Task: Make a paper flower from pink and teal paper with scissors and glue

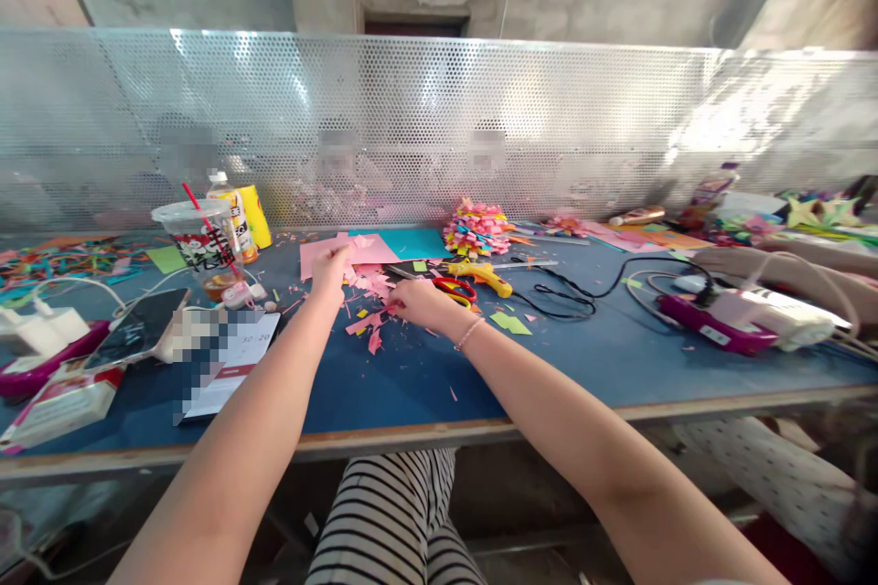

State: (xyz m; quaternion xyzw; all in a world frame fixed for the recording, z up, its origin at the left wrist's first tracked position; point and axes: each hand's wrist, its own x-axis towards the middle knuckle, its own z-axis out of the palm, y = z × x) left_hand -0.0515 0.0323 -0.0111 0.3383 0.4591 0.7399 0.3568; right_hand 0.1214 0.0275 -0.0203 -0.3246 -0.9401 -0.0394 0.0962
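Both hands were over the bench (412, 398), working at a heap of small pink paper pieces (369, 281). The left hand (329, 276) was at the heap's left side, its fingers reaching over the pink sheet (313, 260), with some pieces just beside the fingertips; whether they were pinched on a piece could not be told. The right hand (420, 303) was at the heap's right edge, fingers curled inward and partly hidden; could not tell whether they gripped anything. The heap thus lay between the two sets of fingers, with loose pink scraps (367, 325) nearer the bench's front edge. Just right of the right hand: red-and-yellow handles (458, 291), then a yellow glue gun (486, 275). Beyond these, a multicoloured paper ball (475, 229) stood beside a blue sheet (415, 244).
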